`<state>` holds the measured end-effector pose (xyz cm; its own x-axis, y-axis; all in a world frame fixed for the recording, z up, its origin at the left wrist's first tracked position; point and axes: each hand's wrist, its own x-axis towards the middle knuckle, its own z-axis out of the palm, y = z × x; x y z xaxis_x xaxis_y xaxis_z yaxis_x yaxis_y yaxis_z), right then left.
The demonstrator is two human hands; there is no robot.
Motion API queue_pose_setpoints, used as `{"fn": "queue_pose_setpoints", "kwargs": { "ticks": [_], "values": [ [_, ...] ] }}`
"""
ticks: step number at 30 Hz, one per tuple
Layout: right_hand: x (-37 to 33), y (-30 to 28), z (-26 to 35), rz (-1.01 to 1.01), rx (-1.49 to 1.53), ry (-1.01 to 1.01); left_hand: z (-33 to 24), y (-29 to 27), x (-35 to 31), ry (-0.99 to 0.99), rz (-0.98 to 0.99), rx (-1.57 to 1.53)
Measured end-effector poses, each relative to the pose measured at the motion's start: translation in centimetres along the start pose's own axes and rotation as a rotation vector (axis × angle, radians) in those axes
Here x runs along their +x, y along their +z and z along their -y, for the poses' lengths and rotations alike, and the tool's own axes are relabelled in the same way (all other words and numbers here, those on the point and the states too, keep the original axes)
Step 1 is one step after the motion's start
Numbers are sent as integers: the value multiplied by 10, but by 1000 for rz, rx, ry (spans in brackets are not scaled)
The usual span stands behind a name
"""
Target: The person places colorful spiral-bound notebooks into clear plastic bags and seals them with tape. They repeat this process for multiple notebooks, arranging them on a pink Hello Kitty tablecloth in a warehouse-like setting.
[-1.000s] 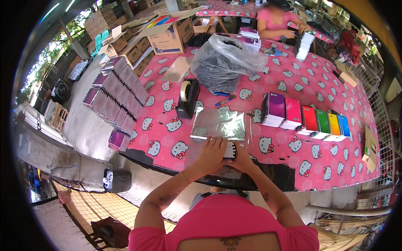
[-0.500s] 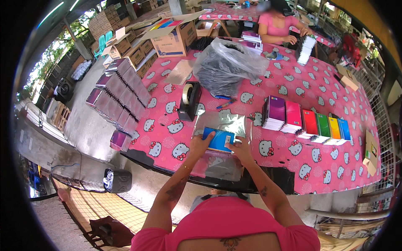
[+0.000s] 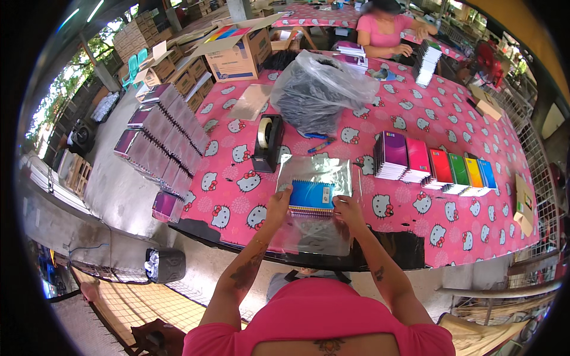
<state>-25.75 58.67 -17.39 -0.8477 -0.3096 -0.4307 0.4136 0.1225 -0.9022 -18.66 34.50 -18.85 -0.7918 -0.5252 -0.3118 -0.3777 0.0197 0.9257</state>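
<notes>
A small stack of spiral notebooks (image 3: 312, 194), blue cover uppermost with a white label, lies at the near edge of the table on clear plastic film (image 3: 309, 168). My left hand (image 3: 279, 206) is closed on the stack's left side, its thumb near the top left corner. At the right side, my right hand (image 3: 347, 210) grips the edge with bent fingers. The film spreads beyond the notebooks toward the far side and down over the table edge. Fingers under the stack are hidden.
A black tape dispenser (image 3: 268, 142), pens (image 3: 320, 145) and a grey plastic bag (image 3: 314, 92) lie beyond. Rows of coloured notebooks (image 3: 439, 166) stand right; wrapped notebook stacks (image 3: 163, 139) rise left. An open carton (image 3: 234, 56) is behind. A co-worker (image 3: 389, 35) sits across.
My thumbs have slid outward from the blue cover to the stack's sides, so more of it shows. The co-worker's hand has moved off the white notebook stack.
</notes>
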Motion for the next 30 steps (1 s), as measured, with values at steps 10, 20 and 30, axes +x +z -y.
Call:
{"fn": "queue_pose_setpoints", "kwargs": {
  "ticks": [10,20,30],
  "values": [
    [-63,-28,-29,196,-809,-791,32,-65,-60,798,227,546],
    [-58,-22,-21,237,-949,-774,8,-80,-68,1045,466,719],
    [-14,-9,21,-168,-616,-636,-43,-57,-32,987,221,409]
  ]
}}
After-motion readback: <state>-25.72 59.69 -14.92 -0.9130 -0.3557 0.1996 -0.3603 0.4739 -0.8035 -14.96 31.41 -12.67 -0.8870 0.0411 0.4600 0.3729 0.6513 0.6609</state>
